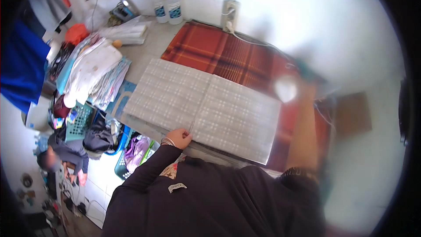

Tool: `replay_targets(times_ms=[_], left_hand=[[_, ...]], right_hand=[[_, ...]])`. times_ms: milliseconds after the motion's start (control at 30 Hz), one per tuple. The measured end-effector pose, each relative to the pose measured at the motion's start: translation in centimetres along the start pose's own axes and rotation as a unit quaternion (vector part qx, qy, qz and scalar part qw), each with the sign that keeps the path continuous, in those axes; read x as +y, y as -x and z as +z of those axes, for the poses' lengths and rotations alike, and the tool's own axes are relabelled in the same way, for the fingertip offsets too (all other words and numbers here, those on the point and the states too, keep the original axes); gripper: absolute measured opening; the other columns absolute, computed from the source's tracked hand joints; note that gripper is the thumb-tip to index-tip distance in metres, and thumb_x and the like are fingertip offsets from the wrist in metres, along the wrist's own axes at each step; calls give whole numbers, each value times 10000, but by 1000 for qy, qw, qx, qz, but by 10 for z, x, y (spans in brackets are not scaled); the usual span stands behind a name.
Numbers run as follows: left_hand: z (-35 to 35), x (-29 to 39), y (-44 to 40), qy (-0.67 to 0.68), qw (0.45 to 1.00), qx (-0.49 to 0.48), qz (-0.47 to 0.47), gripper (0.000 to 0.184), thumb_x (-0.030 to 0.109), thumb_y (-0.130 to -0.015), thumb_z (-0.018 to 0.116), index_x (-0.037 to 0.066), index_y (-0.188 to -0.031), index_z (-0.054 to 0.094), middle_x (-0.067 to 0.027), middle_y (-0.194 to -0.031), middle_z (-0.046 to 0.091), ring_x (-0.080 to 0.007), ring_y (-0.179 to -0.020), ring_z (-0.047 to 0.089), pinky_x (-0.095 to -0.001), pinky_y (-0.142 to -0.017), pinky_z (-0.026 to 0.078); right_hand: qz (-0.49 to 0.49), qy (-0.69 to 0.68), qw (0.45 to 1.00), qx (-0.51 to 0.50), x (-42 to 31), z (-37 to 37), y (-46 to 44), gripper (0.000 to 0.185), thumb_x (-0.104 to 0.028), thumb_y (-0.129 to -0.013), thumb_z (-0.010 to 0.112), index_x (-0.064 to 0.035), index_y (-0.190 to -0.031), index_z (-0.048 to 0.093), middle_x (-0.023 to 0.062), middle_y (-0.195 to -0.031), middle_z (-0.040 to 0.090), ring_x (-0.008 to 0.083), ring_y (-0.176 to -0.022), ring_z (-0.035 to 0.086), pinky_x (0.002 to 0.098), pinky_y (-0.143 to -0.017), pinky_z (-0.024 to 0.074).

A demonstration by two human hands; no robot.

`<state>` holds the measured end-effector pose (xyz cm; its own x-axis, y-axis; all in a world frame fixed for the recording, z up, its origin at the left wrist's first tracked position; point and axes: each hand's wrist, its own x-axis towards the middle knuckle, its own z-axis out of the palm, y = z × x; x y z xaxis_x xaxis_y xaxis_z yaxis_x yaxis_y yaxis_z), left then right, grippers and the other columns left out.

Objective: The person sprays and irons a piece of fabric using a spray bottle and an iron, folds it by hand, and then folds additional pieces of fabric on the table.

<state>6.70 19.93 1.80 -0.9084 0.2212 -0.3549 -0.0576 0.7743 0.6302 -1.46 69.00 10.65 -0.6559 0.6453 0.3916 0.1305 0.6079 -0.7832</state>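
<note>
A light grey checked cloth (175,92) lies flat, with a line across its middle. At its near edge, beside that line, my left hand (179,138) is closed, thumb and fingers pinching the cloth's edge. My right arm reaches out over the right side. My right hand (307,85) is smeared by motion, around what looks like a teal and white iron (287,88); its outline is blurred. Under the cloth spreads a red plaid blanket (197,44). A white cord (250,41) runs from the wall socket (230,16) toward the iron.
Stacked folded fabrics (94,68) occupy the table's left side. Two white bottles (169,8) stand against the wall. Below on the left are a green basket (79,120) and a basket holding purple fabric (136,151). Another person (70,151) sits at lower left.
</note>
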Motion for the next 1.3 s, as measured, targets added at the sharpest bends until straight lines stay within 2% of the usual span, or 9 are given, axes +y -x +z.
replay_targets(times_ms=[100,200,267,467,600,667,767,1000,1300], left_hand=[[8,-4,9,44,999,15,-18,316,329,-785,620,46,-921,651,-120,-807,672,-271,-777,652,-357,-723,505],[21,-12,9,75,995,56,-14,303,330,-783,624,51,-898,650,-101,-764,659,-243,-735,642,-345,-690,499],[25,-14,8,89,993,83,-10,298,334,-783,627,52,-879,649,-85,-725,646,-213,-690,631,-332,-659,494],[26,-19,8,115,986,117,-15,294,313,-801,622,34,-893,642,-85,-743,654,-183,-666,620,-311,-641,490],[44,-50,-3,212,967,143,-10,278,305,-805,620,38,-874,650,-99,-753,661,-208,-706,641,-322,-667,496],[48,-56,-4,251,954,166,9,185,192,-865,593,12,-906,613,-36,-732,634,-89,-633,580,-234,-588,461],[46,-48,-2,291,937,192,17,167,182,-867,596,17,-888,611,-19,-708,615,-85,-605,564,-222,-584,455],[47,-15,1,269,941,201,48,188,209,-834,611,32,-894,631,-63,-768,651,-139,-697,620,-277,-636,482],[64,78,-9,-42,929,286,232,274,246,-743,641,96,-972,631,-83,-961,651,-286,-924,612,-445,-850,433]], right_hand=[[-90,-9,996,-10,-35,-29,17,378,-232,-753,720,-24,-1052,620,44,-719,572,139,-707,552,279,-744,450],[111,-7,989,-102,-45,-51,27,342,-327,-813,649,-53,-1019,638,80,-857,631,191,-765,606,327,-696,479],[63,-312,889,-329,-61,-48,49,324,-109,-815,561,-27,-1124,613,49,-834,591,148,-698,550,285,-637,482],[121,-95,774,-614,-114,5,136,289,-211,-785,710,-58,-1023,651,29,-818,634,104,-636,563,262,-534,464],[55,18,774,-631,-124,28,144,310,-224,-775,718,-55,-1025,647,30,-808,627,114,-615,571,256,-531,475],[80,0,835,-545,-120,35,133,313,-226,-772,712,-54,-1024,640,33,-787,617,128,-596,575,273,-504,487],[64,4,870,-490,-78,38,99,335,-245,-761,716,-70,-1040,654,44,-797,635,130,-529,577,276,-494,489],[177,-54,892,-413,-20,-62,102,278,-166,-796,670,-64,-1054,656,26,-766,606,106,-562,539,256,-462,459],[259,-122,868,-406,3,-177,155,332,-137,-796,687,-46,-1110,629,20,-823,623,102,-607,560,265,-500,485]])
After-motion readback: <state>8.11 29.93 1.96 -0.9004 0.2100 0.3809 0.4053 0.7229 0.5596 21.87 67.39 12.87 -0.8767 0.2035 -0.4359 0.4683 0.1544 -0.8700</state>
